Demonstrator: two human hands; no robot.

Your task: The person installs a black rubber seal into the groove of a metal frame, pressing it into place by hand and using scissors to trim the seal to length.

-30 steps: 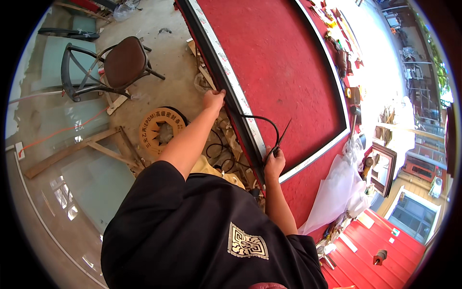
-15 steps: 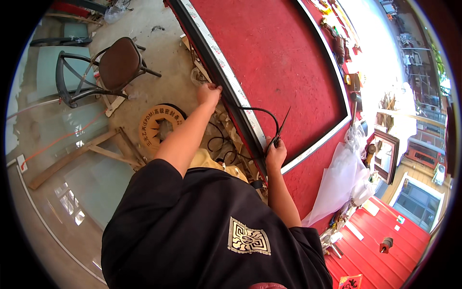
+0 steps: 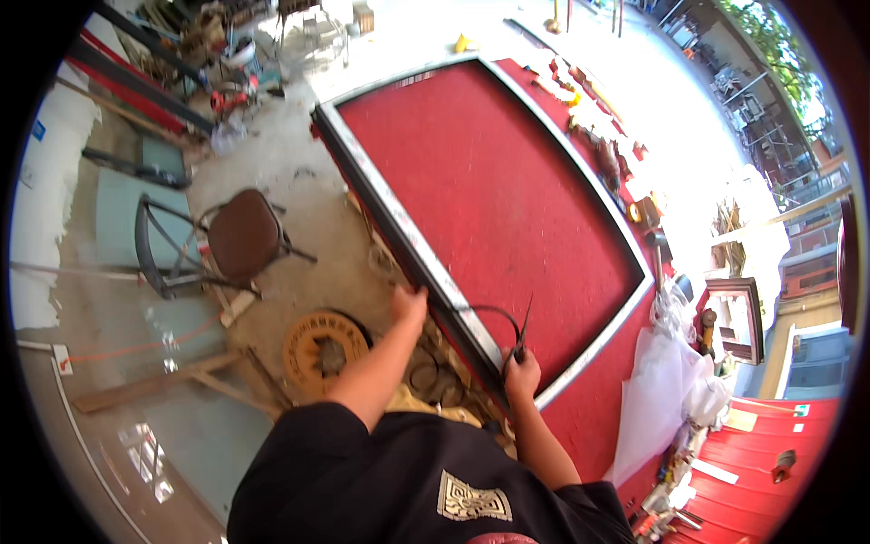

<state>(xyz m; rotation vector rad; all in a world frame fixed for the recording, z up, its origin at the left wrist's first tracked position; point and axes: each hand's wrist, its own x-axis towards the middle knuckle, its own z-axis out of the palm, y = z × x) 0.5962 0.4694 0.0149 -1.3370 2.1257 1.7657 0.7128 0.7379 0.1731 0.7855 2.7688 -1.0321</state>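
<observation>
A large rectangular frame [image 3: 435, 255], with a black outer side and pale patterned face, lies on a red-topped table [image 3: 489, 181]. My left hand [image 3: 410, 306] is at its near left side, fingers closed on a thin black rubber strip [image 3: 494, 311] along the edge; the fingertips are partly hidden. The strip loops over the frame toward my right hand [image 3: 522, 376], near the frame's close corner. That hand is closed around dark scissors [image 3: 523, 337], pointed blades upward and away from me. Whether it also grips the strip is unclear.
Left of the table are a brown-seated chair [image 3: 245, 236], a cardboard-sided roll [image 3: 304, 349] and a wooden brace [image 3: 172, 381]. Tools [image 3: 607, 159] line the table's far right edge. Clear plastic sheeting [image 3: 648, 390] hangs at the right, by a small dark-framed mirror or picture [image 3: 754, 317].
My view has tilted up, so the whole frame now shows and everything sits lower in the picture. Both hands stay near the same places on the frame, the scissors still in the right.
</observation>
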